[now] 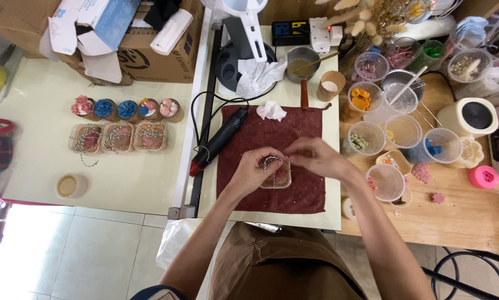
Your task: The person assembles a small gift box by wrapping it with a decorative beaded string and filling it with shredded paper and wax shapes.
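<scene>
Small clear box (277,176) with pinkish contents sits on the dark red cloth mat (260,139) mid-table, just in front of the person, low enough to work on with both hands. Striped twine (270,162) crosses over its top. Left hand (253,171) cups the box from the left side, fingers curled round it, apparently to keep it from sliding while the twine is handled. Right hand (316,157) comes in from the right, fingertips pinched together on the twine just above the box; exact grip is partly hidden. The mat likely protects the tabletop and gives grip. A black heat gun (219,141) lies at the mat's left edge, cord trailing far, within easy reach. A crumpled tissue (272,110) sits at the far edge of the mat. Right of the mat, clear plastic cups (385,133) cluster close by. Far left, on a separate surface, three similar tied boxes (118,136) line up, with flower-topped pieces (126,109) behind them, well apart from the work.
</scene>
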